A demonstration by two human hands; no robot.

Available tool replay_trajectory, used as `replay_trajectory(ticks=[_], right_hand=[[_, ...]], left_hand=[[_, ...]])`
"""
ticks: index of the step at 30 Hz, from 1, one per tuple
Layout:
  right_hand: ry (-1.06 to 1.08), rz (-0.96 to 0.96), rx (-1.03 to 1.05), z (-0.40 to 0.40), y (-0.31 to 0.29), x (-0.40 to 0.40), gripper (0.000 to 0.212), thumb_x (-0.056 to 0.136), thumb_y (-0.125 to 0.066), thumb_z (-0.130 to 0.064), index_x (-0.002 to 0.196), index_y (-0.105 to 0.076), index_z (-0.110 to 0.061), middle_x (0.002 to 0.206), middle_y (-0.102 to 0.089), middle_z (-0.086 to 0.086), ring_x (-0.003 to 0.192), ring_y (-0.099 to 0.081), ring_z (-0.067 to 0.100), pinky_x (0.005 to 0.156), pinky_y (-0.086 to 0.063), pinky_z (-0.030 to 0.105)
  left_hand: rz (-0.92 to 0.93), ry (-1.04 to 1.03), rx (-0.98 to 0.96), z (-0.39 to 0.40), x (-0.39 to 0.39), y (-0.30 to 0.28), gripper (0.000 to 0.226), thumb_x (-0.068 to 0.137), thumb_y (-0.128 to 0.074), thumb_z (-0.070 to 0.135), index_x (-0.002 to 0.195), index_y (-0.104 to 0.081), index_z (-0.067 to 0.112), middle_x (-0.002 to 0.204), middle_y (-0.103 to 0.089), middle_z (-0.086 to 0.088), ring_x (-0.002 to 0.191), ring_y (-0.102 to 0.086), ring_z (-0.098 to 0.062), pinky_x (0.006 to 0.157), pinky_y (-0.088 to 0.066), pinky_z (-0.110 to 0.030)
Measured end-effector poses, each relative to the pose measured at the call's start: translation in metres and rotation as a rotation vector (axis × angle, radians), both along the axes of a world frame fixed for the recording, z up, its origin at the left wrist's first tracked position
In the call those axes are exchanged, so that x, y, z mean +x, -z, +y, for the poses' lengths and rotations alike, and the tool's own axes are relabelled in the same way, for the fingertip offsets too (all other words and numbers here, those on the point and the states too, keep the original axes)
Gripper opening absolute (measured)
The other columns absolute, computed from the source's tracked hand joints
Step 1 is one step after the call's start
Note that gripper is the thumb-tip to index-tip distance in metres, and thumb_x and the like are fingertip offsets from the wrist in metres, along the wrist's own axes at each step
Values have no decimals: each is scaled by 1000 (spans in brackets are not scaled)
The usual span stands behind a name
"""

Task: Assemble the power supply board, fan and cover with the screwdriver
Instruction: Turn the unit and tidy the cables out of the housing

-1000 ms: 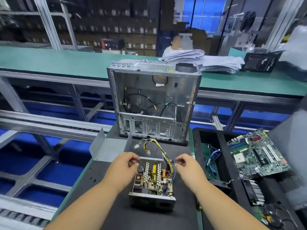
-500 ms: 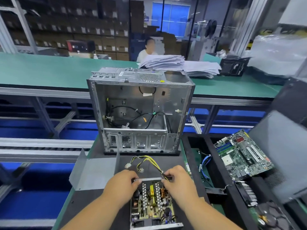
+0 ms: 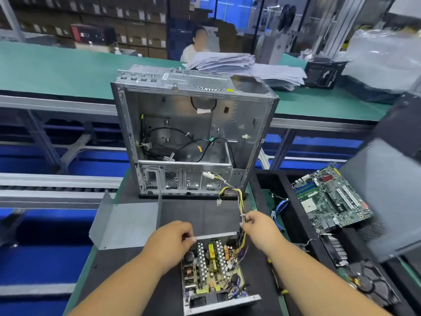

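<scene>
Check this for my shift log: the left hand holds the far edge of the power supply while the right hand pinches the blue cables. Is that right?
One detail is wrong. In the head view the right hand pinches the yellow and black cable bundle rising from the power supply, not the blue cables, which lie untouched in the black tray. The left hand does hold the far edge.

The power supply board (image 3: 213, 267) sits uncovered in its open metal tray near the front of the dark desk (image 3: 118, 274), with its yellow-and-black wire bundle (image 3: 239, 201) rising to the far right. The grey bent cover (image 3: 124, 222) lies to its left, the black fan (image 3: 373, 283) at the near right.
</scene>
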State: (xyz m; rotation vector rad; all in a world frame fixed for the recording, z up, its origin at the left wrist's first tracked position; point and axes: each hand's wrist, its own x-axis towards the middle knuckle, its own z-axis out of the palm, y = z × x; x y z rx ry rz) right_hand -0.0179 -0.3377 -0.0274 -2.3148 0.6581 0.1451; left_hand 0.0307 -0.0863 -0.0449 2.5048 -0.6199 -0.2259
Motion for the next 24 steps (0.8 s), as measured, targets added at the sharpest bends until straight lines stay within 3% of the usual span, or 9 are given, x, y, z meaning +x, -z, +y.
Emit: replay_trajectory(ticks=[5, 8, 10, 12, 18, 21, 24], right_hand=[[-229, 182, -100, 7, -19, 30, 29, 86, -73, -24, 69, -54, -10, 67, -48, 6, 56, -42, 18, 51, -31, 24], [-305, 243, -122, 17, -25, 40, 23, 83, -76, -26, 70, -59, -18, 75, -61, 4, 61, -48, 17, 57, -37, 22], [-334, 241, -145, 23, -26, 43, 12, 83, -77, -26, 80, -70, -17, 81, -69, 3, 67, -55, 15, 65, -42, 23], [-349, 233, -160, 28, -26, 43, 15, 85, -76, -28, 94, -78, -16, 79, -69, 0, 63, -56, 11, 66, -43, 21], [-282, 219, -70, 19, -30, 36, 22, 91, -67, -35, 107, -76, -22, 72, -63, -13, 57, -48, 1, 51, -36, 13], [-308, 324, -96, 9, -36, 34, 26, 96, -58, -22, 119, -70, -15, 85, -66, -5, 64, -50, 6, 53, -38, 14], [-226, 374, 39, 5, -35, 32, 23, 95, -58, -5, 117, -65, -1, 71, -61, 4, 56, -53, 10, 49, -45, 17]], left_hand=[[41, 9, -49, 2, -9, 1, 17, 89, -60, 43, 80, -56, 30, 86, -56, 14, 79, -54, -4, 69, -44, -25], [79, 25, -76, 3, -15, 0, 19, 87, -63, 42, 73, -55, 33, 83, -56, 15, 79, -54, -2, 73, -45, -24], [108, 22, -99, 3, -18, -1, 19, 86, -65, 41, 71, -55, 33, 85, -58, 16, 78, -54, -1, 74, -45, -23], [125, 18, -107, 2, -20, -1, 19, 85, -65, 40, 71, -56, 32, 84, -59, 16, 78, -55, -1, 75, -46, -23], [222, -13, -134, 2, -19, 0, 20, 81, -68, 43, 76, -62, 25, 81, -65, 11, 71, -57, -2, 72, -47, -23], [283, -24, -153, 3, -15, 0, 22, 80, -68, 47, 74, -62, 27, 70, -62, 11, 63, -53, -2, 66, -46, -22], [296, -17, -158, 4, -12, 2, 24, 80, -67, 50, 71, -60, 28, 61, -57, 16, 57, -48, 0, 61, -43, -19]])
